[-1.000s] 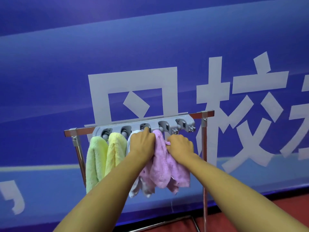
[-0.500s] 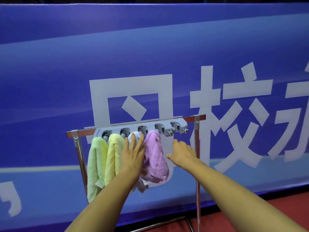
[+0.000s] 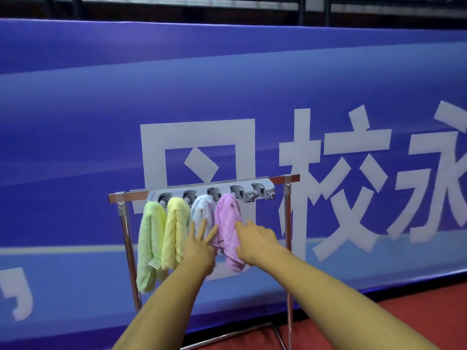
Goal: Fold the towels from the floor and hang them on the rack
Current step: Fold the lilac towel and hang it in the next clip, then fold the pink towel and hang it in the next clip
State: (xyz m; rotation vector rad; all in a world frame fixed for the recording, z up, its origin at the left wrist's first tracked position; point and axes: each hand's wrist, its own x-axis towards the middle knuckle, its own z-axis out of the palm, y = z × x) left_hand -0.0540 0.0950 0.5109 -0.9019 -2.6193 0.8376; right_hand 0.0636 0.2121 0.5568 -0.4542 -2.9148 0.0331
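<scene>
A metal rack carries a grey holder strip with several clips. Hung side by side from the strip are a green towel, a yellow towel, a pale blue-white towel and a pink towel. My left hand is spread flat, fingers straight, in front of the lower part of the blue-white towel, next to the pink one. My right hand lies with relaxed fingers against the pink towel's right side. Neither hand holds anything. The rightmost clip holds no towel.
A large blue banner with white characters stands right behind the rack. Red floor shows at the lower right. The rack's base bar runs along the floor below my arms.
Both hands let go of the pink towel, which now hangs from its clip. My hands have dropped lower and opened flat. The camera has pulled back and tilted up.
</scene>
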